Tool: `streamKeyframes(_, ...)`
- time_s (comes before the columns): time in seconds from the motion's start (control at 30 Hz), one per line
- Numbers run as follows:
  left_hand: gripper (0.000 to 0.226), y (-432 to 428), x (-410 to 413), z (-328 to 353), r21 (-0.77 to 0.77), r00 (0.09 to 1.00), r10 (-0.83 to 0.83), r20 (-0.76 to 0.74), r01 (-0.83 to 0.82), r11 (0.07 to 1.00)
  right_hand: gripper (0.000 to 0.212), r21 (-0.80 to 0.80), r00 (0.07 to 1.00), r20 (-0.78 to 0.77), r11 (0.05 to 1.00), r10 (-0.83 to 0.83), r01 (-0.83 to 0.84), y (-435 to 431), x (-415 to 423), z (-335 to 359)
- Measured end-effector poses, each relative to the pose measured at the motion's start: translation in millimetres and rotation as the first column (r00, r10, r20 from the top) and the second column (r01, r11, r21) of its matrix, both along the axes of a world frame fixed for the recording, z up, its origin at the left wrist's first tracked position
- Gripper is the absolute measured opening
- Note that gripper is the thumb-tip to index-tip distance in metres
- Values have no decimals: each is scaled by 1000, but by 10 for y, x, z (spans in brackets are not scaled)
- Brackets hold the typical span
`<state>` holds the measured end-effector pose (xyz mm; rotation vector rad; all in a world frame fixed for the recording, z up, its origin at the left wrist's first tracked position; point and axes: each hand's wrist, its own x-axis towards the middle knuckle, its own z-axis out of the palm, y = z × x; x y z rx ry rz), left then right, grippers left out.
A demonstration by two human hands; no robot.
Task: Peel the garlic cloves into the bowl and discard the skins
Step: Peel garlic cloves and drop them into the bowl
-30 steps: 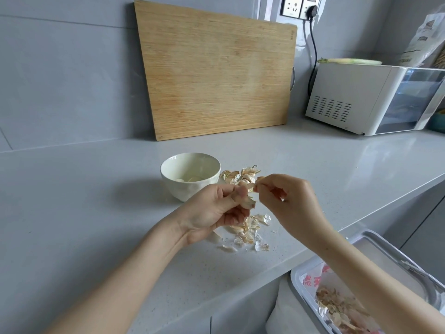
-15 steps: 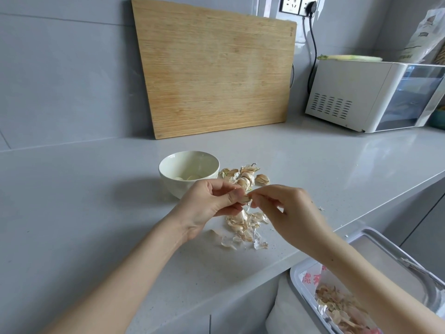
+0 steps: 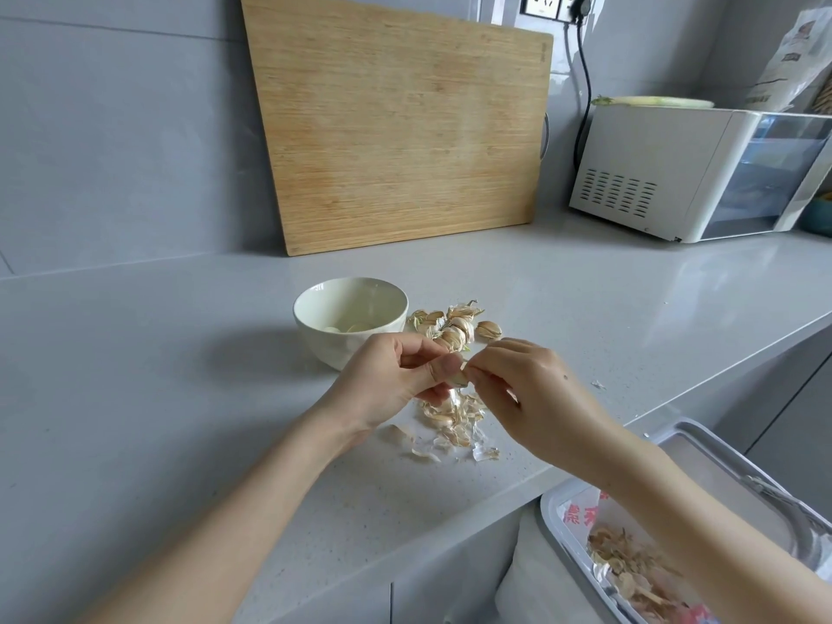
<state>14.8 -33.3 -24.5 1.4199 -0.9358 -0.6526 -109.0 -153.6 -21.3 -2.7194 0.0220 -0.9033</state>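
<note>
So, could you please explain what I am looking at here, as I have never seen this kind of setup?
There is no machine here. A person wears a camera on the head, so the picture looks forward and down at their own two bare hands. The left hand holds a garlic clove, and the right hand pinches its end. On the grey counter stand a white bowl with a few peeled cloves inside, a heap of unpeeled cloves beside it, and loose skins under the hands. A wooden board leans on the wall. A bin holding more skins stands open below the counter's edge.
</note>
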Motion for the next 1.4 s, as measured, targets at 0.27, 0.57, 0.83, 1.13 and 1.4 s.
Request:
streamKeyframes(0.27,17,2,-4,23,-11,998,-39,-50,39,999,21,214,996,7,973,-85,81,-3,5,-37)
streamKeyframes(0.57,26,32,54,7,-8,977,-51,-208,51,999,24,273,964,11,928,-267,254,-93,78,-10)
streamKeyframes(0.83,19,9,44,9,-94,965,-7,-263,-19,995,30,323,983,-133,932,-130,167,32,-59,-43)
streamKeyframes(1.13,15,0,14,12,-122,985,53,-166,-73,990,25,399,989,-93,906,-116,143,118,-40,5)
streamKeyframes(1.4,14,-15,-4,-22,-124,986,167,17,-164,979,28,382,985,-74,908,-154,171,141,23,-50)
